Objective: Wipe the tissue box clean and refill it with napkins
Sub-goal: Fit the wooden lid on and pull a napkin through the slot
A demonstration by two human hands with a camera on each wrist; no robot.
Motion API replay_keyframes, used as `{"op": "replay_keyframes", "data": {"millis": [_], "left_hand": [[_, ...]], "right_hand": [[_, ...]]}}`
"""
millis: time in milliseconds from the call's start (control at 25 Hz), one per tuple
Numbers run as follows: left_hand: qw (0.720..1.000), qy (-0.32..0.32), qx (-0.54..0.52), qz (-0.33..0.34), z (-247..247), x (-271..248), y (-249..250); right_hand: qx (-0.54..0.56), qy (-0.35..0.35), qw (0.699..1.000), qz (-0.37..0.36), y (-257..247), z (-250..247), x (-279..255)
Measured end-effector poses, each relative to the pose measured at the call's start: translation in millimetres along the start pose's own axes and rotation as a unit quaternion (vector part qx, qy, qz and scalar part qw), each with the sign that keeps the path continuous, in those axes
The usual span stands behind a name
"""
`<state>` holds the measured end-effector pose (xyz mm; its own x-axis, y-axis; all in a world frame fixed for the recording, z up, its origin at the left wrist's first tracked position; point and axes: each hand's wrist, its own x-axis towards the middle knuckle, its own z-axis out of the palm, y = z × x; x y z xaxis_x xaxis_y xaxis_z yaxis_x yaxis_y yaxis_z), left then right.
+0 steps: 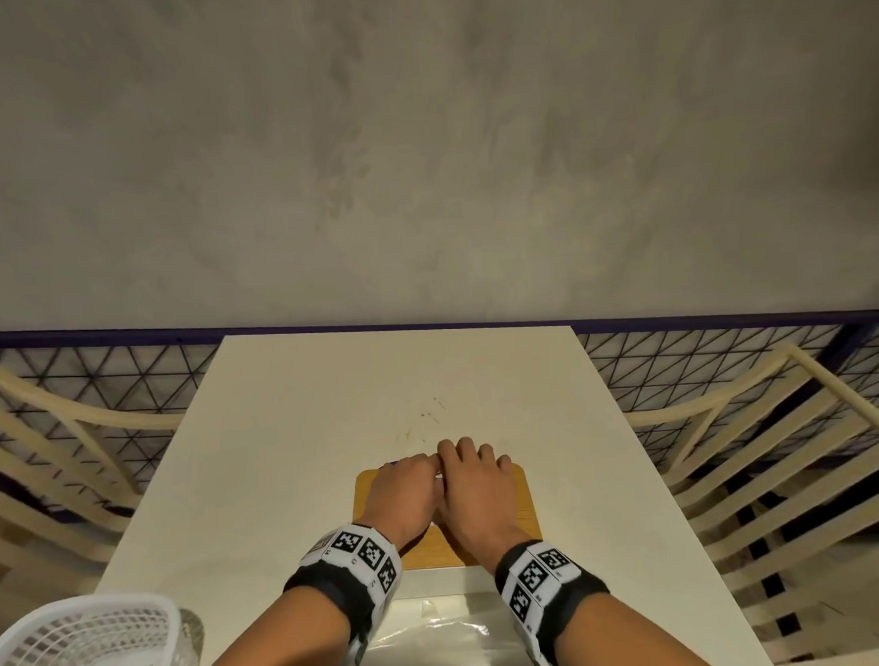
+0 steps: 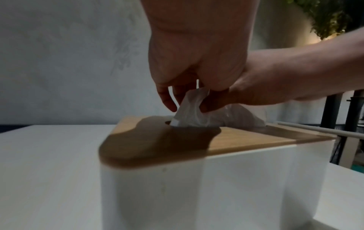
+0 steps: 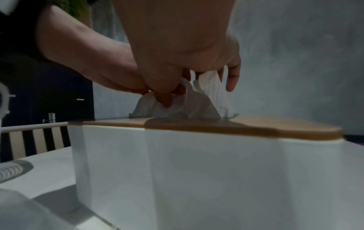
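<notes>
The tissue box (image 2: 216, 179) is white with a wooden lid (image 1: 522, 531) and stands in the middle of the white table (image 1: 290, 445). A white napkin (image 2: 189, 115) sticks up out of the lid's slot. My left hand (image 2: 183, 99) and right hand (image 2: 210, 105) meet above the slot, and both pinch the napkin's top between thumb and fingers. In the right wrist view the right hand (image 3: 197, 93) holds the embossed napkin (image 3: 216, 95), with the left hand (image 3: 135, 87) beside it. From the head view the left hand (image 1: 405, 484) and right hand (image 1: 469, 477) hide the napkin.
A white plastic basket (image 1: 86, 653) stands at the table's near left corner. A clear plastic wrapper (image 1: 446, 641) lies between my forearms near the front edge. Slatted chairs (image 1: 775, 466) flank the table on both sides, and a grey wall (image 1: 416, 154) rises behind it.
</notes>
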<state>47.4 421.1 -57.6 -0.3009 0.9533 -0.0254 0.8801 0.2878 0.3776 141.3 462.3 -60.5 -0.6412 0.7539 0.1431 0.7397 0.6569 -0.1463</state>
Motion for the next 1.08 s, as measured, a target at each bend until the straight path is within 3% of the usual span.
{"op": "replay_keyframes", "data": {"millis": [80,400,600,720,840,1000,1080], "left_hand": [[1.000,-0.006,0.002,-0.008,-1,-1,-2],[0.999,-0.006,0.026,-0.033,-3,-9,-14],[0.998,-0.007,-0.008,-0.059,-5,-10,-31],[0.993,-0.017,-0.103,-0.063,-6,-14,-36],[0.968,-0.024,-0.235,-0.089,-11,-18,-41],[0.962,-0.049,-0.253,-0.094,-15,-18,-50],[0.959,-0.040,-0.263,-0.099,-14,-19,-53]], "right_hand": [[-0.015,-0.044,0.999,-0.001,-2,-1,0],[-0.036,-0.088,0.995,-0.010,14,-10,3],[-0.041,-0.151,0.988,-0.014,28,-18,10],[0.052,-0.131,0.989,0.039,40,-32,13],[0.163,-0.037,0.981,0.101,50,-29,2],[0.154,-0.102,0.979,0.087,46,-10,-15],[0.194,-0.080,0.974,0.090,50,-3,-15]]}}
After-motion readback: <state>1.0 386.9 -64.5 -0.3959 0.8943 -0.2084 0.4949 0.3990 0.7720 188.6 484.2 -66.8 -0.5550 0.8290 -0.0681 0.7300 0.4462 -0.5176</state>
